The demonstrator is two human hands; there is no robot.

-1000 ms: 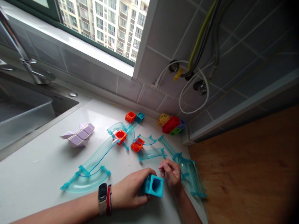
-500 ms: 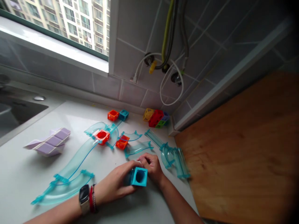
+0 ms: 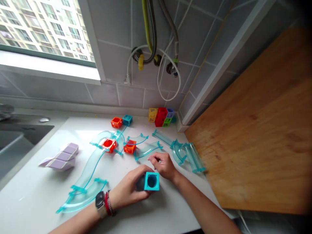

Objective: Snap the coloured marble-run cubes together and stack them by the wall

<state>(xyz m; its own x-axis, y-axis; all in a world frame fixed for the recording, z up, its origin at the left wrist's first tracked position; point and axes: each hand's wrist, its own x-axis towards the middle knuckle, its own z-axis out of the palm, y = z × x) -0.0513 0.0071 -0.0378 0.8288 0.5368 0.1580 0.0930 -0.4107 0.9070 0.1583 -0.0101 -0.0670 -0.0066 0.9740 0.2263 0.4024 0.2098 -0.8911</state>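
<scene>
My left hand (image 3: 128, 190) grips a teal hollow cube block (image 3: 151, 181) on the white countertop (image 3: 36, 195), its round opening facing me. My right hand (image 3: 163, 165) hovers just behind the cube with fingers curled in a pinch; what it pinches, if anything, is hidden. Clear teal curved track pieces (image 3: 85, 175) lie to the left, with two orange cubes (image 3: 109, 144) set among them. A short clear tube section (image 3: 187, 155) lies to the right of my right hand.
A purple and white folded puzzle (image 3: 60, 158) lies at the left. Orange and teal cubes (image 3: 121, 121) and a cluster of coloured cubes (image 3: 161, 116) sit by the tiled wall. A sink (image 3: 14, 139) is at far left, a wooden board (image 3: 255, 130) at right. Hoses (image 3: 156, 58) hang on the wall.
The view has swung right and turned. My left hand keeps hold of the teal cube; my right hand has lifted slightly away from it, toward the track pieces.
</scene>
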